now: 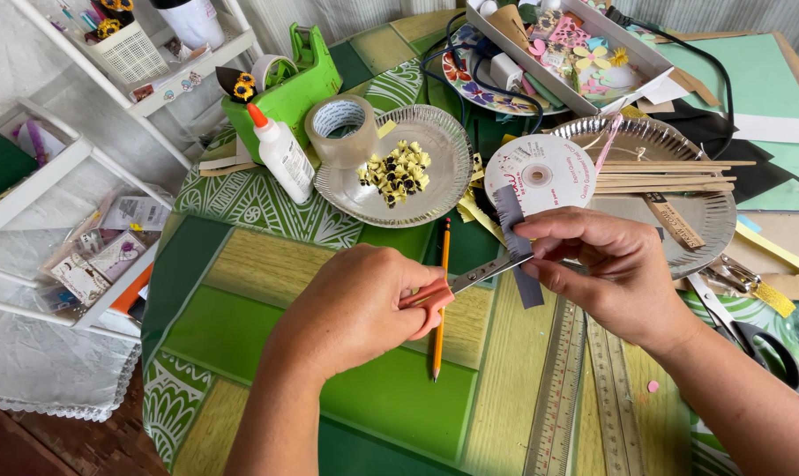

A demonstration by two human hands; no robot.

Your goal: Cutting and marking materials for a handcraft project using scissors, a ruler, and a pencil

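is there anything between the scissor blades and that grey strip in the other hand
Nothing visible. The left hand works the pink-handled scissors, and the blade tips already meet the grey paper strip, which the right hand pinches above the table. The pencil lies below on the table, under the scissors.

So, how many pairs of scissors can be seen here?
2. The left hand holds pink-handled scissors, cutting the grey strip. Black-handled scissors lie on the table by the right forearm. More may be hidden under the clutter.
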